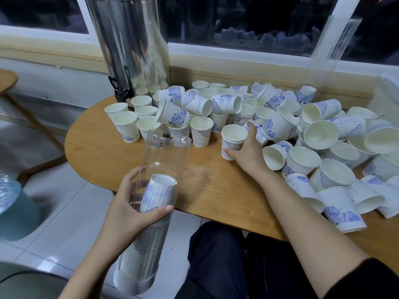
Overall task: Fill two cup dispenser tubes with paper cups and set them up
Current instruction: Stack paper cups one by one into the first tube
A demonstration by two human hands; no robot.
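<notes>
My left hand [138,203] grips a clear plastic dispenser tube [164,156] around its middle, tilted with its open mouth toward the table. A nested stack of paper cups [158,192] fills the tube's lower half. My right hand [246,147] holds an upright white cup stack [233,134] with blue print on the wooden table [103,152]. Loose paper cups [319,134], several upright and several tipped over, cover the table's back and right. A second clear tube [332,42] stands at the back right by the window.
A tall steel urn [129,39] with a black tap stands at the table's back left. A water bottle on a teal stand [13,203] sits on the tiled floor at left. My dark-trousered legs [237,266] are below the table edge.
</notes>
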